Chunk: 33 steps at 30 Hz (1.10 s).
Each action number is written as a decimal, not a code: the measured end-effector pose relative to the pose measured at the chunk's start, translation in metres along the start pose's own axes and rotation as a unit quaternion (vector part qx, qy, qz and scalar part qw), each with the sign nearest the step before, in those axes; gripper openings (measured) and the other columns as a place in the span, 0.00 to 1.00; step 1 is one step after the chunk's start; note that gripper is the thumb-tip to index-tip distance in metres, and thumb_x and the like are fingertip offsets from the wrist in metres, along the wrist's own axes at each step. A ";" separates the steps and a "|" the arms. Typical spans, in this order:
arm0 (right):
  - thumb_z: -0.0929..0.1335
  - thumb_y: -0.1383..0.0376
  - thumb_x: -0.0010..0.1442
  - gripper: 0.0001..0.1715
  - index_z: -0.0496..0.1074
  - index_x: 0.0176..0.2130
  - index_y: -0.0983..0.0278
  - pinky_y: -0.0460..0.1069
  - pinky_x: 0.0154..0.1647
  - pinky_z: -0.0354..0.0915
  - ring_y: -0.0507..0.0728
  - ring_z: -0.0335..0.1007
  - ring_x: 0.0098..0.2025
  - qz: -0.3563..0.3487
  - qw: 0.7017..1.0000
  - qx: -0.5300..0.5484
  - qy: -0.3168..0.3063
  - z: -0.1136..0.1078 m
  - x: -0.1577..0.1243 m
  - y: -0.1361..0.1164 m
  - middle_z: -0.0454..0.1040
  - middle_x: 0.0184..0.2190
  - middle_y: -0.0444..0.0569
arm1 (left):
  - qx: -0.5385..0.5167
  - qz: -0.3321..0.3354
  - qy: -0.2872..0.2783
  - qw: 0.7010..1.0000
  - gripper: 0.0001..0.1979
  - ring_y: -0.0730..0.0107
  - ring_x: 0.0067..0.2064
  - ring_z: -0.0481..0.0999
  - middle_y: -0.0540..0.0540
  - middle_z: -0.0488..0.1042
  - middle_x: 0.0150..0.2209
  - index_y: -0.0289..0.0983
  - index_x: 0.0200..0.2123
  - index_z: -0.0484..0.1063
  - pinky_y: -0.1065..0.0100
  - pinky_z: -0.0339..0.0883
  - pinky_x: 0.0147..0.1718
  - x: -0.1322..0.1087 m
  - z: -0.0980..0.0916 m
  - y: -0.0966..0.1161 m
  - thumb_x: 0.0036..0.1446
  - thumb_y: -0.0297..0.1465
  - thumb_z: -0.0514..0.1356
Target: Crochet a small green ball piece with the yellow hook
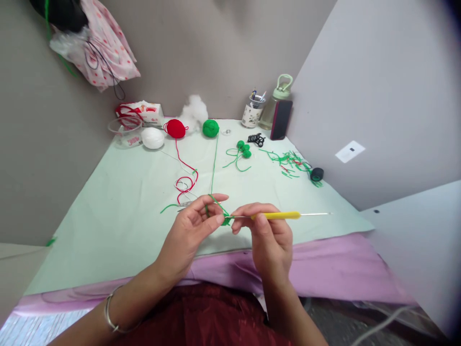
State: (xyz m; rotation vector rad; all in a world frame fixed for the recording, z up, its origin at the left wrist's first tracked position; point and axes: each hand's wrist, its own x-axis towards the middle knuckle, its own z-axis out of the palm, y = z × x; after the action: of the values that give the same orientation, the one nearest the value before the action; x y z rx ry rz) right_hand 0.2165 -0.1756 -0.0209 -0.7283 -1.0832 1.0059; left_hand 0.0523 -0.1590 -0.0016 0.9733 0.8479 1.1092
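Observation:
My right hand (268, 235) is closed around a crochet hook (284, 215) with a yellow handle, its metal end pointing right. My left hand (196, 226) pinches a small green crochet piece (226, 220) at the hook's tip, with green yarn (214, 163) looped over its index finger. That strand runs back across the pale green table cover (108, 216) to a green yarn ball (211, 128). Both hands hover above the table's near edge.
At the back lie a red yarn ball (176, 128), a white yarn ball (152, 138), white stuffing (195, 111), a pen cup (252, 113), a water bottle (276, 98) and a phone (281, 119). Small green balls (244, 149) and yarn scraps (291, 163) lie right of centre.

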 end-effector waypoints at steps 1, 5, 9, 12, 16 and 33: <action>0.67 0.62 0.75 0.12 0.82 0.44 0.58 0.49 0.36 0.77 0.52 0.81 0.34 -0.012 1.000 -0.015 -0.003 0.000 -0.001 0.000 0.83 0.39 0.47 | 0.008 0.007 0.000 1.000 0.14 0.70 0.43 0.72 0.51 0.73 0.37 0.43 0.52 0.83 0.68 0.66 0.48 -0.001 -0.001 -0.001 0.63 0.35 0.70; 0.67 0.64 0.75 0.12 0.82 0.45 0.58 0.50 0.37 0.76 0.53 0.80 0.35 -0.054 0.995 -0.083 -0.005 0.004 -0.005 -0.001 0.83 0.40 0.48 | 0.038 0.024 0.005 0.999 0.14 0.68 0.42 0.74 0.51 0.74 0.37 0.43 0.52 0.82 0.67 0.68 0.47 -0.003 -0.006 -0.002 0.63 0.34 0.70; 0.67 0.62 0.75 0.12 0.82 0.45 0.58 0.51 0.36 0.76 0.54 0.80 0.34 -0.024 0.999 -0.046 -0.005 0.007 -0.004 0.000 0.84 0.41 0.49 | 0.037 0.024 0.010 0.999 0.14 0.68 0.42 0.75 0.51 0.74 0.35 0.42 0.52 0.82 0.67 0.70 0.46 -0.004 -0.008 0.000 0.63 0.34 0.70; 0.67 0.61 0.74 0.11 0.81 0.44 0.57 0.50 0.35 0.76 0.53 0.79 0.32 0.003 1.000 -0.010 0.001 0.009 -0.001 0.004 0.84 0.40 0.48 | 0.026 0.012 0.013 1.000 0.17 0.67 0.42 0.76 0.51 0.74 0.37 0.42 0.52 0.82 0.67 0.71 0.47 -0.004 -0.008 0.003 0.60 0.33 0.72; 0.70 0.62 0.72 0.10 0.83 0.42 0.58 0.50 0.36 0.74 0.52 0.76 0.33 0.016 0.999 -0.026 -0.010 0.012 0.002 0.011 0.81 0.39 0.48 | -0.002 0.001 0.014 1.000 0.20 0.66 0.43 0.77 0.50 0.75 0.37 0.41 0.53 0.81 0.65 0.72 0.48 -0.003 -0.009 0.004 0.57 0.31 0.73; 0.73 0.60 0.68 0.06 0.84 0.42 0.57 0.50 0.35 0.72 0.54 0.75 0.33 0.018 0.999 -0.033 0.026 0.013 0.001 0.022 0.84 0.37 0.48 | -0.057 -0.030 0.007 0.998 0.31 0.63 0.47 0.79 0.50 0.77 0.38 0.41 0.61 0.75 0.60 0.71 0.55 0.001 -0.009 -0.002 0.55 0.30 0.75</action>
State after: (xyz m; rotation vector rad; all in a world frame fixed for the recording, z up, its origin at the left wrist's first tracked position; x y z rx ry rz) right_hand 0.1980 -0.1664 -0.0355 -0.8258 -1.0667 0.9799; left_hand 0.0454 -0.1571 -0.0069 0.8408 0.8109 1.1022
